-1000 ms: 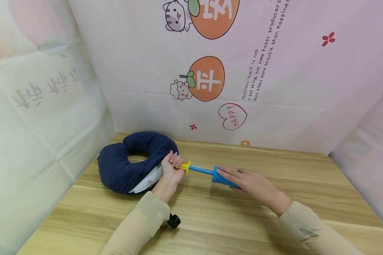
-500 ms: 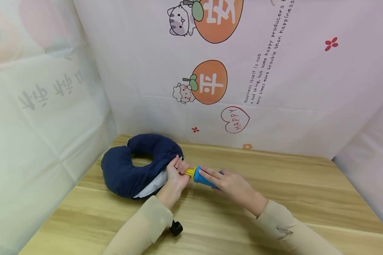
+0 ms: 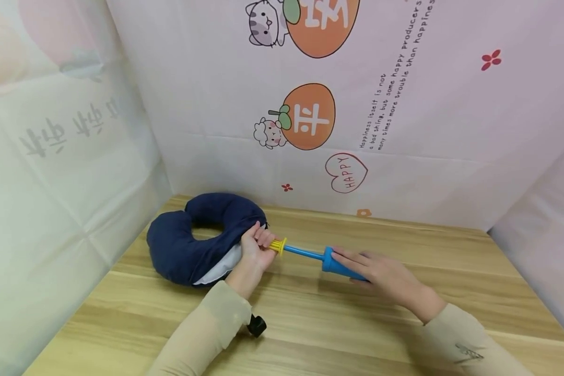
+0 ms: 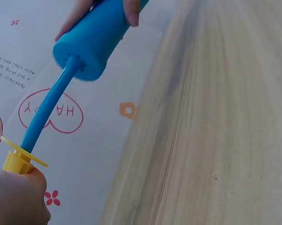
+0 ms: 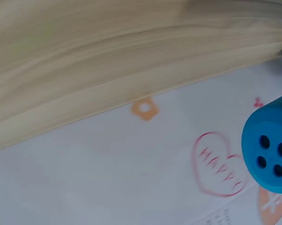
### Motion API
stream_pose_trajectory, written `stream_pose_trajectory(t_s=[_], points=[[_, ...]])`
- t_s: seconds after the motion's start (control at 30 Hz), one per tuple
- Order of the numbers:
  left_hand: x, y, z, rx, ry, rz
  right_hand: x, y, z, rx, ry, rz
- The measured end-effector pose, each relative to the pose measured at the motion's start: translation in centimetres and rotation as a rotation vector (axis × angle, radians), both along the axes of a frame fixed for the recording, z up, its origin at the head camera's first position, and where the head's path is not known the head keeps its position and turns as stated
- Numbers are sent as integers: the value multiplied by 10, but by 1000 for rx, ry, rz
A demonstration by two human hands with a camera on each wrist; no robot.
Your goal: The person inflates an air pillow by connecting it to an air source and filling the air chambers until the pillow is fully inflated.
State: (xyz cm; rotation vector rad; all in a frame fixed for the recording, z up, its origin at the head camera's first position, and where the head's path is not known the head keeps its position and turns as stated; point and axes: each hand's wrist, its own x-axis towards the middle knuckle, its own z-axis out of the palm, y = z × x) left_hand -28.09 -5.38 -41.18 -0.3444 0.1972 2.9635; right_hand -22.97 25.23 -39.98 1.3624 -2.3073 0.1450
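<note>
White cloth (image 3: 427, 120) hangs behind and beside the wood-grain surface (image 3: 338, 318), printed with HAPPY inside a red heart (image 3: 346, 173), 平 on an orange fruit (image 3: 308, 116) and small slanted lettering that begins "Happiness itself is not a bad thing, but some happy producers". The surface's back edge meets this cloth; a navy neck pillow (image 3: 176, 250) lies near the back left corner, while wood stretches well past the right forearm toward the right edge and in front of both hands. Between the hands runs a pump (image 3: 304, 252), slightly tilted, with a smooth blue barrel (image 4: 87, 42), a thin blue rod (image 4: 47, 110) drawn out in plain view and a ribbed, flanged yellow handle (image 3: 278, 246). The left hand (image 3: 255, 256) curls round the yellow handle, right beside the pillow's white strip (image 3: 218, 267); the right hand (image 3: 385, 275) wraps its fingers about the barrel. Four dark holes pierce the blue end face (image 5: 271, 155). Beside the left cuff sits a black object (image 3: 256, 326), partly hidden, its kind unclear
</note>
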Motion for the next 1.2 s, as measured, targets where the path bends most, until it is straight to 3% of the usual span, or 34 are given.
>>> stream_pose_trajectory(t_s=[0.23,0.43,0.7,0.73,0.9,0.93,0.97,1.2], points=[[-2,-6,-2,34,-12,11,4,28,2,-3,15,23],[-1,-3,-3,27,11,16,6,28,3,-33,39,19],[5,9,1,4,30,37,9,-1,9,-5,-15,-51],[-10,10,-17,14,61,32,8,-6,10,-6,-8,-55],[-9,16,-21,-22,108,20,2,-32,10,-16,22,-44],[-8,18,-22,-23,110,18,0,-37,9,-19,21,-39],[8,20,-5,-38,89,19,-1,-43,8,-19,16,-36],[12,23,-6,-55,105,-1,-6,-65,4,-42,-4,2]])
